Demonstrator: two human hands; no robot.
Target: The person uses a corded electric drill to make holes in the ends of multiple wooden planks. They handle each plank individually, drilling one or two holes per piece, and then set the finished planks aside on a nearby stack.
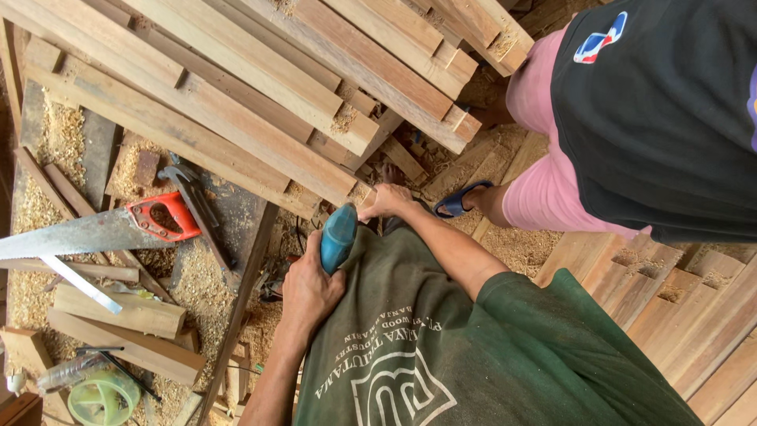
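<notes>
The left hand [309, 290] is wrapped around a teal power tool [339, 235], fingers closed on its body. The tool stands just above the lap of the green shirt [410, 347], its nose pointing down toward the plank ends. What its tip touches is hidden.

The right hand [386, 201] rests just beside the tool, at the end of a plank [236, 134]. Its fingers are curled together; whether they pinch anything I cannot tell.

Planks lie stacked in a slanting pile across the top of the view, with sawdust [59, 134] caught between and beneath them.

At the left lies a handsaw [95, 233] with a red handle, well apart from both hands. A dark metal tool [197, 203] lies just beside that handle. Short wood blocks [126, 312] sit below the saw.

In the bottom left corner is a round pale green tub [102, 398], open at the top; its contents cannot be made out. A clear plastic bottle [67, 371] lies on its side touching the tub; whether it holds anything is not clear.

At the right stands another person in a black shirt [662, 118] and pink shorts, one foot in a blue sandal [459, 201] near the right hand. More planks [670, 300] lie below that person.
</notes>
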